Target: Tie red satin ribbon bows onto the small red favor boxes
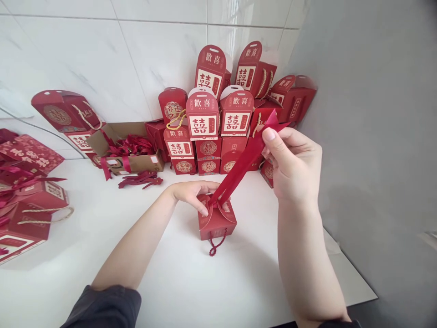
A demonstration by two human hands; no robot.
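Observation:
A small red gift box (218, 225) with a dark red cord handle hanging at its front sits on the white table. My left hand (191, 193) grips the box from its left side, thumb on the top flap and fingers behind it. Between thumb and fingers, my right hand (287, 155) pinches the ends of a red ribbon (235, 175), raised to the upper right of the box. Two strands of the ribbon run taut and slanting down to the middle of the box top. How the ribbon is fixed there is hidden.
Stacked red gift boxes (208, 150) stand along the tiled wall. Left of them, a cardboard carton (136, 166) holds red ribbons, with a bundle of dark red cords (141, 180) in front. More red boxes (30, 218) crowd the left side. A grey wall (378, 159) bounds the right.

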